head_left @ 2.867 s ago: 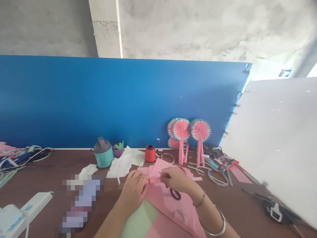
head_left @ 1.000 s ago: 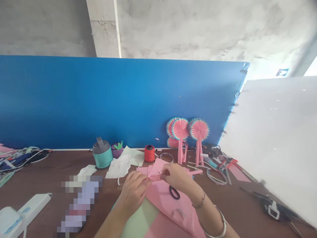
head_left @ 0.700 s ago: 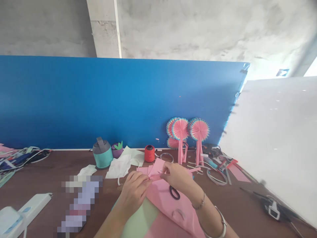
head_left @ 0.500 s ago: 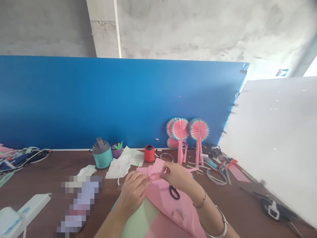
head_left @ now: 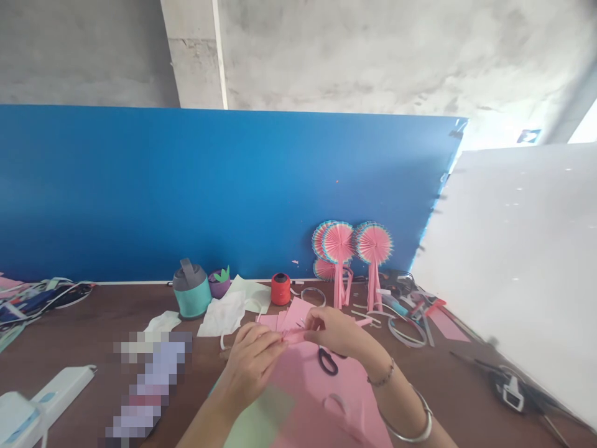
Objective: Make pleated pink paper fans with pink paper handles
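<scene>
A narrow pink paper strip (head_left: 293, 336) stretches between my two hands above a pile of paper. Its left part is pinched by the closed fingers of my left hand (head_left: 254, 359). At its right end, the thumb and fingertips of my right hand (head_left: 336, 334) close on it. Below lie pink paper sheets (head_left: 321, 398) and a pale green sheet (head_left: 261, 417). Scissors with black handles (head_left: 328, 361) rest on the pink paper, their blades partly hidden by my right hand. Near them is a small curled strip (head_left: 336, 403). More pink paper (head_left: 298, 311) lies just behind my hands.
Pink round paper fans (head_left: 339, 242) lean against the blue partition (head_left: 186, 193). A red thread spool (head_left: 280, 290), a teal lidded container (head_left: 192, 292) and white tissue (head_left: 222, 314) stand or lie at the back. Left is a power strip (head_left: 60, 392); right, a cable with a device (head_left: 512, 392).
My right hand has shifted slightly rightward, and more of the strip shows between my hands. The raised edge of the pink paper below now lies flatter.
</scene>
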Demonstrator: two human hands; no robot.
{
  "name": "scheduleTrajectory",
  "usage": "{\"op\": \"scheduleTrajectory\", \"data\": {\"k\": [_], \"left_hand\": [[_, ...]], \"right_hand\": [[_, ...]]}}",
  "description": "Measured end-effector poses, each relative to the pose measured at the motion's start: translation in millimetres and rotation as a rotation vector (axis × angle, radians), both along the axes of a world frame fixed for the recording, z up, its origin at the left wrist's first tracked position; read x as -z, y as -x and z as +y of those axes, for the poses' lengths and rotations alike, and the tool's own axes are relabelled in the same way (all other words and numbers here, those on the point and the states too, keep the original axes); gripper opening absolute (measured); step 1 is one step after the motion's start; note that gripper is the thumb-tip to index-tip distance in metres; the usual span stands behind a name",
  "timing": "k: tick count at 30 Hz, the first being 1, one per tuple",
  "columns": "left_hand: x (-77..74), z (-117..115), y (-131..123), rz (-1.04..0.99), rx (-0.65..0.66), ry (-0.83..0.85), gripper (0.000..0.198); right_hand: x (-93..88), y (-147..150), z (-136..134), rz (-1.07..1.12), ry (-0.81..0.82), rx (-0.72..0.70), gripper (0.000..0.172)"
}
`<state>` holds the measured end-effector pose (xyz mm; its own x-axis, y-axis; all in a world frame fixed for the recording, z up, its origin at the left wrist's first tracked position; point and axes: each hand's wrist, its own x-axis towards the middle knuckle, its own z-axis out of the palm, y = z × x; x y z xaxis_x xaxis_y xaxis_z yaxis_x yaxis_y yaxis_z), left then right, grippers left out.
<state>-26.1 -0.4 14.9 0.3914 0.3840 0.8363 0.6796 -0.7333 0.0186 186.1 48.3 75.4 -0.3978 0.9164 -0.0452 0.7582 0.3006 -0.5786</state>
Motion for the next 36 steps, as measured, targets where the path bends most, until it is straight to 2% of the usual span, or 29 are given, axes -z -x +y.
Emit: {"op": "scheduleTrajectory", "data": {"k": [3, 7, 14, 21, 26, 29, 36], "left_hand": [[-0.4, 0, 0, -0.018, -0.021, 0.021, 0.024], [-2.7, -4, -4, -0.025, -0.122, 0.095, 0.022], [-0.3, -5, -10, -0.065, -0.244, 0.137, 0.014], [-1.3, -5, -10, -0.155, -0.263, 0.169, 0.018], [0.0, -3, -8, -0.200, -0.320, 0.107, 0.017], [1.9, -1, -7, -0.213, -0.324, 0.072, 0.017], [1.0, 0, -3, -0.193, -0.285, 0.070, 0.020]], "right_hand": [[-2.6, -1, -1, -0.015, 0.012, 0.007, 0.007], [-2.2, 1, -3, -0.029, -0.018, 0.019, 0.004], [4.4, 15, -10, -0.113, -0.240, 0.002, 0.007], [16.4, 24, -11, -0.157, -0.425, -0.116, 0.009], [13.6, 29, -17, -0.226, -0.566, -0.141, 0.010], [11.2, 30, -17, -0.249, -0.565, -0.144, 0.008], [12.4, 23, -9, -0.187, -0.537, -0.212, 0.018]]}}
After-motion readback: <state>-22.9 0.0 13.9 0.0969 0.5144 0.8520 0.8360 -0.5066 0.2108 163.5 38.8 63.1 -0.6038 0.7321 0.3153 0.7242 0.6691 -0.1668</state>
